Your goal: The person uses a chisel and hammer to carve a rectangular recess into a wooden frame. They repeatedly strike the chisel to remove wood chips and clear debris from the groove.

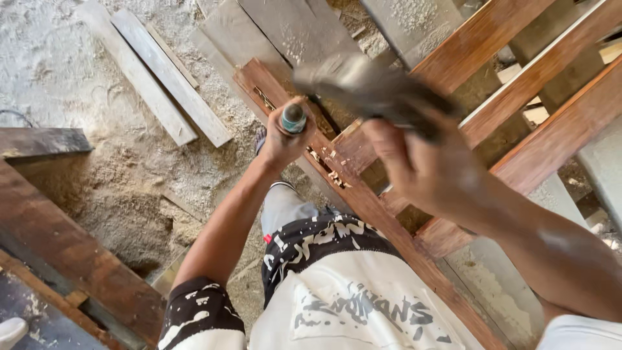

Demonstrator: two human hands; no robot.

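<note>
While the reddish-brown slatted wooden frame (389,214) lies over the sawdust-strewn ground (97,84), its near rail already chipped yet uncut further along, the right hand (431,172) grips a blurred grey mallet (369,87) above it, the left hand (285,133) fisted round a green-capped chisel (293,118).

Daylight falls on a sawdust-covered floor (97,188). Pale grey planks (165,84) lie loose on it, and dark brown boards (58,246) run along its left edge.
</note>
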